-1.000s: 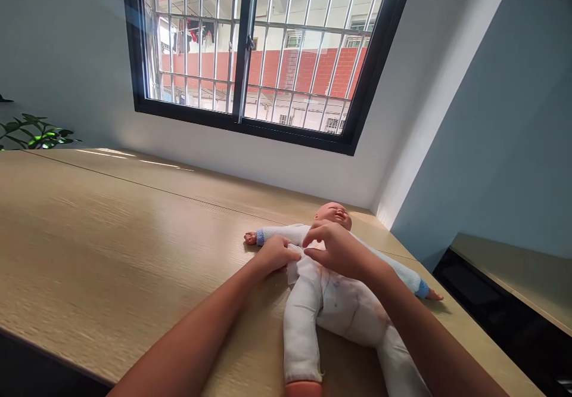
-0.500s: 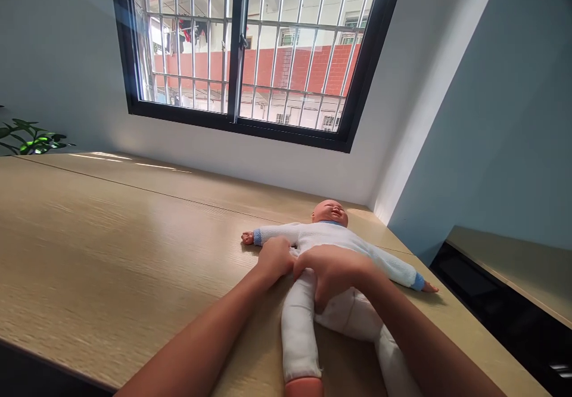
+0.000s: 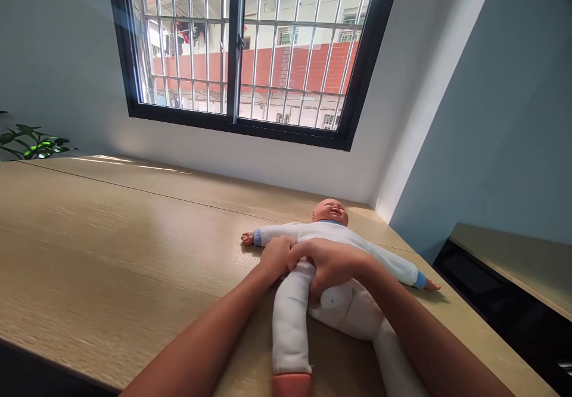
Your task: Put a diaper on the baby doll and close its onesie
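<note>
A baby doll point(image 3: 333, 230) lies on its back on the wooden table, head toward the window and legs toward me. It wears a white top with blue cuffs; its legs and lower body are white cloth. My left hand point(image 3: 277, 257) is closed at the doll's side by the hip, at the edge of the top. Across the top of the doll's leg point(image 3: 291, 319) reaches my right hand point(image 3: 333, 266), its fingers bent over the hip and its thumb side down along the inner thigh. Both hands meet there, and their fingertips are largely hidden.
The wooden table point(image 3: 134, 254) stretches left, with a seam along its far side. A dark-framed window point(image 3: 235, 117) with bars stands behind it. Green plant leaves point(image 3: 36, 143) show at the left, and a dark cabinet with a wooden top point(image 3: 504, 254) stands at the right.
Both hands have shifted slightly up and together at the doll's hip. The leg under them has moved a little to the left and up.
</note>
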A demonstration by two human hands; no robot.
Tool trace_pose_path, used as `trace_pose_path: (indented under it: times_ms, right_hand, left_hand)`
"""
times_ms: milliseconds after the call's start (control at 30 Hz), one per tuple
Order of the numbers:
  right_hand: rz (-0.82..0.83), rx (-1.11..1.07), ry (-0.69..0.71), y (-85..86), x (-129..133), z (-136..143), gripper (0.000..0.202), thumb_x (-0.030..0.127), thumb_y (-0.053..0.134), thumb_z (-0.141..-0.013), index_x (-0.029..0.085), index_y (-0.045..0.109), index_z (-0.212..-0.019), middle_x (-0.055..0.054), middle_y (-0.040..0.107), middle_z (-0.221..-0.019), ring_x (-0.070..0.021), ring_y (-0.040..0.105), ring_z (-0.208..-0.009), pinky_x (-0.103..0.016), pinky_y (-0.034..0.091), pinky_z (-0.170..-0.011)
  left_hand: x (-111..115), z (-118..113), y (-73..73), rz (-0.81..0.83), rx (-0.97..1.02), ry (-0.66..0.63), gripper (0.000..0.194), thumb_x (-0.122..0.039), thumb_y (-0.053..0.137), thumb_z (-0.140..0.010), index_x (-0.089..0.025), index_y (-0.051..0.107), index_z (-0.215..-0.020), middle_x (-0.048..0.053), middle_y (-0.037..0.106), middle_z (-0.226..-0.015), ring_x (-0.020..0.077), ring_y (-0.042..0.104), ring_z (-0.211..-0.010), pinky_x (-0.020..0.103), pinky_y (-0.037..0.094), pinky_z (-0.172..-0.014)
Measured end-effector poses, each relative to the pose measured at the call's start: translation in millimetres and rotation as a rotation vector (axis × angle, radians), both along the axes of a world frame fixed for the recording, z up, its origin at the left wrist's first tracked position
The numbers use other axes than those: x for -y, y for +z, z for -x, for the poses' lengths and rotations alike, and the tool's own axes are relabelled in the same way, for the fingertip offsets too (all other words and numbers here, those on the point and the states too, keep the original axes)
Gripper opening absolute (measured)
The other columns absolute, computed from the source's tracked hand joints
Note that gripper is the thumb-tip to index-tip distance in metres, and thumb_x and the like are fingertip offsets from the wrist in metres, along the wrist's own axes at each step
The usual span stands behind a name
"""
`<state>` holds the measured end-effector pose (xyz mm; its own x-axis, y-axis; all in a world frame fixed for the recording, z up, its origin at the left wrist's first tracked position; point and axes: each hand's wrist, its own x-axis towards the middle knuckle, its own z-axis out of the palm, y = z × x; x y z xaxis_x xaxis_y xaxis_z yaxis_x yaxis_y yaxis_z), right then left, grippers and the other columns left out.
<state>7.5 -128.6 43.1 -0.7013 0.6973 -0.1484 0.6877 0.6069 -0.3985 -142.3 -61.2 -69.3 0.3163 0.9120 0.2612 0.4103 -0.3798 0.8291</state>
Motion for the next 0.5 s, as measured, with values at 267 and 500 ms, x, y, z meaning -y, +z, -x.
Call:
trace_pose_path:
  times_ms: [267, 500]
  right_hand:
    - [0.089, -0.025, 0.019, 10.6, -3, -11, 0.038, 0.034, 0.076, -0.070, 0.030, 0.072, -0.107, 0.005, 0.063, -0.076, -0.0130, 0.056, -0.069, -0.022, 0.038, -0.058]
    - [-0.159, -0.256, -0.199, 8.4, -15, -24, 0.017, 0.023, 0.056, -0.081, 0.019, 0.073, -0.083, 0.000, 0.069, -0.079, -0.0142, 0.061, -0.075, -0.023, 0.042, -0.063]
  left_hand:
    - [-3, 18, 12.9, 0.178, 0.052, -0.176, 0.018, -0.024, 0.069, -0.058, -0.016, 0.055, -0.065, -0.004, 0.049, -0.057, 0.0108, 0.045, -0.055, 0.023, 0.030, -0.049]
    - [-6, 24, 17.6, 0.447, 0.472, -0.252, 0.027, -0.020, 0.076, -0.061, -0.014, 0.057, -0.079, -0.001, 0.059, -0.072, 0.0113, 0.060, -0.066, 0.026, 0.052, -0.068]
